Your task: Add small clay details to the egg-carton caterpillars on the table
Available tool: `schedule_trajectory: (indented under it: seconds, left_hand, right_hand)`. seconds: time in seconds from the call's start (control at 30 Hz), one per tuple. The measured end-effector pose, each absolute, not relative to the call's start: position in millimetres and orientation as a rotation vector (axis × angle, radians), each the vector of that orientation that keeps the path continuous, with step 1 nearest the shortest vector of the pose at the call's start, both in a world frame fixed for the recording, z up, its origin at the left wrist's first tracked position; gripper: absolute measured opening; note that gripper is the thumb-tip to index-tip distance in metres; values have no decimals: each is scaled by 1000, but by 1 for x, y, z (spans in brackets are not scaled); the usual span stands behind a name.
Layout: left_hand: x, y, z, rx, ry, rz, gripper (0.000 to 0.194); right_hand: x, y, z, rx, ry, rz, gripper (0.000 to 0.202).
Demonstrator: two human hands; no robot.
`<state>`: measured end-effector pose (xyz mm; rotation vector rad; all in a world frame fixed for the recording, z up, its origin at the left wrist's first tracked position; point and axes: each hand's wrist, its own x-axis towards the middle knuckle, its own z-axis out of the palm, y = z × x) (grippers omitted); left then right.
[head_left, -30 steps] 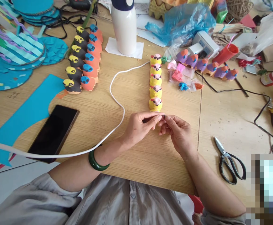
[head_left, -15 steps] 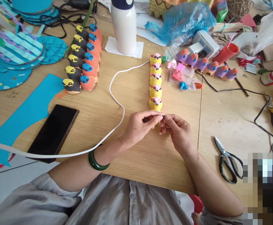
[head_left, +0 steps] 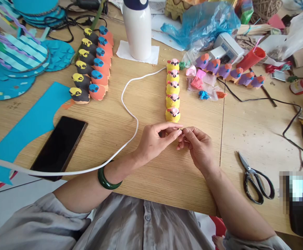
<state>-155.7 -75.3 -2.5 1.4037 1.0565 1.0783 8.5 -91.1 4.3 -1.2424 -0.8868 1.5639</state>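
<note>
My left hand [head_left: 156,140] and my right hand [head_left: 199,146] meet at the fingertips, just in front of a row of yellow egg-carton cups [head_left: 172,101] with pink tops and dark and red details. Between thumb and finger, my right hand pinches a tiny dark bit, too small to name. The left thumb and fingers close in on the same spot; whether they also grip the bit is hidden. A dark green bangle [head_left: 106,178] circles my left wrist. Small bags of pink and blue clay [head_left: 197,81] lie beyond my right hand.
Black-handled scissors [head_left: 257,180] lie to the right. A phone [head_left: 60,146], a blue cutout [head_left: 34,121] and a white cable [head_left: 130,111] lie left. Black-and-yellow cups [head_left: 82,81], orange-and-blue cups [head_left: 99,83], purple-and-orange cups [head_left: 223,70] and a white bottle [head_left: 137,33] stand farther back.
My left fingers have shifted slightly at the fingertips, with a small gap now showing between thumb and forefinger. The right hand stays almost still. At lower right, a dark blurred object has moved right.
</note>
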Motion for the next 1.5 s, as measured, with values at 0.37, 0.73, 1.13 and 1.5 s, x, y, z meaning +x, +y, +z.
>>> schedule_trajectory:
  seconds: [0.37, 0.73, 1.13, 1.5]
  left_hand:
    - [-155, -74, -2, 1455, 1104, 1117, 14]
    - [-158, -65, 3, 769, 932, 1050, 24]
    - [-154, -68, 10, 594, 777, 1006, 9]
    - [-158, -63, 16, 360, 587, 1059, 48]
  right_hand:
    - [7, -92, 5, -1235, -911, 1573, 31]
    - [9, -88, 1, -1241, -781, 1629, 36]
    - [10, -88, 3, -1203, -710, 1702, 36]
    - [10, -87, 4, -1196, -712, 1672, 34]
